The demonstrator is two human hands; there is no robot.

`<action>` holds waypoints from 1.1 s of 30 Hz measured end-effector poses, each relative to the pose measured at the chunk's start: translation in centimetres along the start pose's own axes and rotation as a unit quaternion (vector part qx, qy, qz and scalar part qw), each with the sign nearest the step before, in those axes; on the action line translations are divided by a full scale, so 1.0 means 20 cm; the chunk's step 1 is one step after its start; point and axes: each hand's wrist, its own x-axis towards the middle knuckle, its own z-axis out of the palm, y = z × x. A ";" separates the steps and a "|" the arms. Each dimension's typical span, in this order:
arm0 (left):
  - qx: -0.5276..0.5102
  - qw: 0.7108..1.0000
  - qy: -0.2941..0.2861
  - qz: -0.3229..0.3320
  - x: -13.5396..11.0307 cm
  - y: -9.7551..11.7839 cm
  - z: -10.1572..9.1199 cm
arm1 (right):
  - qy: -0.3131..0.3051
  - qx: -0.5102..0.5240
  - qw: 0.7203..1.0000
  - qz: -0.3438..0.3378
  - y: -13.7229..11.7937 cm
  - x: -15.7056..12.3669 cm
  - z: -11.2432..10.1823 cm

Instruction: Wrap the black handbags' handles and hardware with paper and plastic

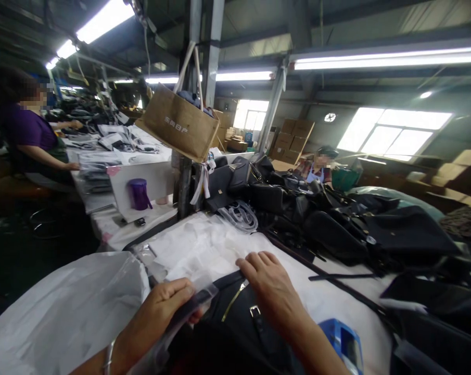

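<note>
A black bag with a gold zipper and a buckled strap lies in front of me at the table's near side. My right hand is closed over its top edge, fingers curled on the far side. Left of the bag, my left hand pinches a clear plastic strip between thumb and fingers. Something dark shows through that plastic, and its lower end runs down out of sight under my wrist. Crumpled white sheeting covers the tabletop just beyond both hands.
A large white plastic bag stands at the left. A blue object lies near my right forearm. Black bags are heaped at the right, beside coiled clear tubing. A tan tote hangs from a post. Two other people are farther off.
</note>
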 end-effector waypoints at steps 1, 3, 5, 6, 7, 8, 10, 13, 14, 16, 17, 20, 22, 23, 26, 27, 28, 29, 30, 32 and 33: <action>0.007 1.000 0.006 0.002 0.01 0.03 0.00 | -0.003 -0.006 1.000 -0.019 -0.02 0.04 -0.01; 0.025 1.000 0.015 0.008 0.04 0.06 0.01 | -0.007 -0.010 0.998 -0.059 -0.07 0.10 0.01; 0.039 0.999 0.014 0.015 0.07 0.06 0.02 | -0.007 0.005 0.996 -0.089 -0.11 0.12 0.06; 0.040 0.999 0.009 0.016 0.09 0.04 0.02 | -0.007 0.019 0.996 -0.092 -0.11 0.11 0.09; 0.038 0.999 0.003 0.016 0.11 0.03 0.01 | -0.007 0.035 0.996 -0.080 -0.10 0.10 0.13; 0.037 0.999 -0.001 0.013 0.13 0.00 0.01 | -0.009 0.050 0.997 -0.056 -0.07 0.08 0.17; 0.044 0.999 0.001 0.003 0.17 -0.05 -0.01 | -0.027 0.070 0.997 0.008 0.00 0.04 0.26; 0.058 0.998 0.009 -0.020 0.22 -0.15 -0.04 | -0.074 0.068 0.993 0.068 0.09 -0.02 0.36; 0.058 0.998 0.005 -0.028 0.23 -0.18 -0.04 | -0.083 0.062 0.992 0.069 0.09 -0.02 0.39; 0.049 0.998 -0.007 -0.038 0.26 -0.22 -0.03 | -0.082 0.050 0.994 0.048 0.06 -0.02 0.40; 0.045 0.998 -0.013 -0.040 0.27 -0.24 -0.01 | -0.076 0.044 0.996 0.028 0.03 -0.01 0.40; 0.060 0.997 -0.020 -0.041 0.29 -0.24 0.03 | -0.071 0.051 0.996 -0.033 -0.04 0.01 0.37; 0.076 0.996 -0.019 -0.040 0.30 -0.23 0.04 | -0.069 0.083 0.993 -0.038 -0.03 0.00 0.37; 0.081 0.996 -0.018 -0.040 0.30 -0.23 0.04 | -0.068 0.098 0.993 -0.026 0.00 -0.01 0.38; 0.094 0.994 -0.022 -0.045 0.33 -0.24 0.03 | -0.089 0.096 0.991 0.030 0.12 -0.05 0.46; 0.116 0.992 -0.023 -0.044 0.35 -0.25 0.02 | -0.103 0.084 0.990 0.041 0.15 -0.05 0.49; 0.145 0.988 -0.023 -0.041 0.37 -0.25 0.02 | -0.115 0.074 0.990 0.047 0.18 -0.06 0.52; 0.176 0.984 -0.022 -0.035 0.40 -0.26 0.02 | -0.124 0.066 0.989 0.050 0.19 -0.05 0.54; 0.206 0.978 -0.019 -0.028 0.43 -0.26 0.03 | -0.128 0.062 0.989 0.051 0.20 -0.04 0.56; 0.253 0.967 -0.013 -0.016 0.48 -0.25 0.05 | -0.127 0.062 0.989 0.040 0.17 -0.02 0.57; 0.270 0.963 -0.012 -0.012 0.51 -0.24 0.08 | -0.127 0.062 0.990 0.025 0.15 -0.01 0.56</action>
